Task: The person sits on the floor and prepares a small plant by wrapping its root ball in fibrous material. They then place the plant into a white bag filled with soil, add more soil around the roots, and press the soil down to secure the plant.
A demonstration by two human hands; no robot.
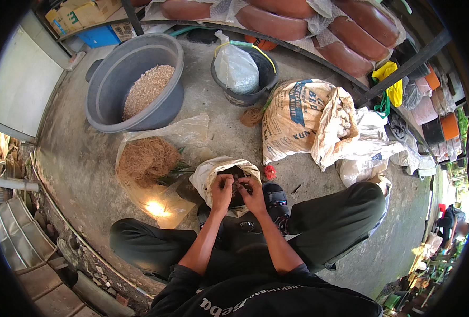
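In front of me stands a white woven sack, its rim rolled down and its inside dark. My left hand and my right hand meet over its mouth. Their fingertips pinch a small dark brown clump, too small and shaded to name exactly. Left of the sack, a tangled heap of brown coconut fibre lies on a clear plastic sheet. Some green leaves poke out between heap and sack. A small red ball-like object rests right of the sack.
A large grey tub holds wood shavings. Beyond the sack, a black bucket contains a filled plastic bag. A printed sack of pale lumps stands at right. Wrapped brown pots fill a rack. Another person is far right.
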